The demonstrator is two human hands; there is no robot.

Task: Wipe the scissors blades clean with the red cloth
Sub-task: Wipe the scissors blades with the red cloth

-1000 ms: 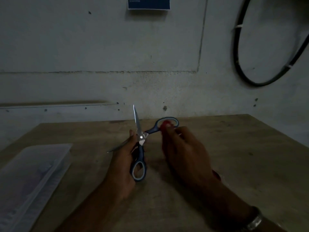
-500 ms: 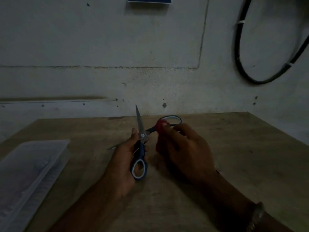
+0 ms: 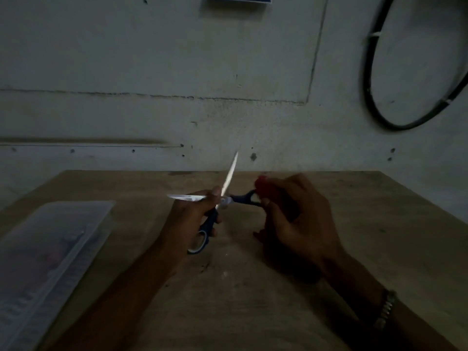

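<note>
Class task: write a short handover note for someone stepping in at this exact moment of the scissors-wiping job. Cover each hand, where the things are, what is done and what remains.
Left hand: grips the scissors by the near handle, held above the wooden table, blades spread wide open.
Right hand: holds the bunched red cloth, which sits at the far handle loop, not on a blade.
Done: cannot tell how clean the blades are; the picture is dim and blurred.
Left: bring the cloth to each blade and wipe along it, probably from the pivot outward, keeping fingers off the edges.
Also there: a clear plastic case on the table's left.

Bare forearms, metal link bracelet [image 3: 385,311] (right wrist)
</note>
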